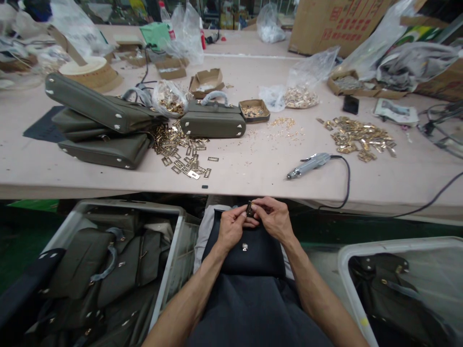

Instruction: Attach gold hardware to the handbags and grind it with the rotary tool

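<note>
Both of my hands meet over my lap, just in front of the table edge. My left hand (232, 225) pinches a small dark metal fitting (249, 209) between thumb and fingers. From the other side, my right hand (273, 217) grips the same fitting with its fingertips. Its exact shape is partly hidden by the fingers. Beneath the hands a dark leather bag (231, 258) lies across my lap, with a small shiny clasp (245, 247) on its front.
On the table lie an electric screwdriver (307, 165), gold metal plates (361, 137), rectangular frames (181, 156) and stacked olive handbags (104, 115). A small box of screws (254, 111) stands behind. Plastic bins of bags flank me, a left bin (177, 250) and a right bin (347, 270).
</note>
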A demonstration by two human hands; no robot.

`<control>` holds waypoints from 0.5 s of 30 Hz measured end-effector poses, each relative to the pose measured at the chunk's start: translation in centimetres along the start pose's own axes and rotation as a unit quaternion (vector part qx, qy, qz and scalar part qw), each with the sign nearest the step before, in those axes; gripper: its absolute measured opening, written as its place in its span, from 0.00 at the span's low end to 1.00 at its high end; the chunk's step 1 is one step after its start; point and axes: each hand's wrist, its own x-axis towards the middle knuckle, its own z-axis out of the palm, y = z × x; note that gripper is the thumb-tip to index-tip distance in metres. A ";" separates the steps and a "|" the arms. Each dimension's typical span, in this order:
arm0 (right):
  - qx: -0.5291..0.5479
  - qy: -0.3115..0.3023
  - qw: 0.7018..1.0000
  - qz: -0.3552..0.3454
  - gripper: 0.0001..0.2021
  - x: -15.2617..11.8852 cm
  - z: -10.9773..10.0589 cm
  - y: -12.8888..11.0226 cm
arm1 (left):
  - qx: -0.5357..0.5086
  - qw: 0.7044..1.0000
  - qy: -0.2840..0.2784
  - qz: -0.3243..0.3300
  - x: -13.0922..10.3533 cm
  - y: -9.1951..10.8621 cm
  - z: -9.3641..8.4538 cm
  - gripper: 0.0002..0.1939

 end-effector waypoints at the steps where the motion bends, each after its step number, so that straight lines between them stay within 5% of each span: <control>1: -0.001 0.003 1.000 0.000 0.08 0.0 0.1 0.1 | 0.001 1.000 -0.005 0.003 0.0 0.1 0.0 0.25; 15: -0.007 0.030 1.000 0.003 0.06 0.0 0.7 -0.4 | 0.008 1.000 -0.021 0.013 -0.2 0.2 -0.2 0.24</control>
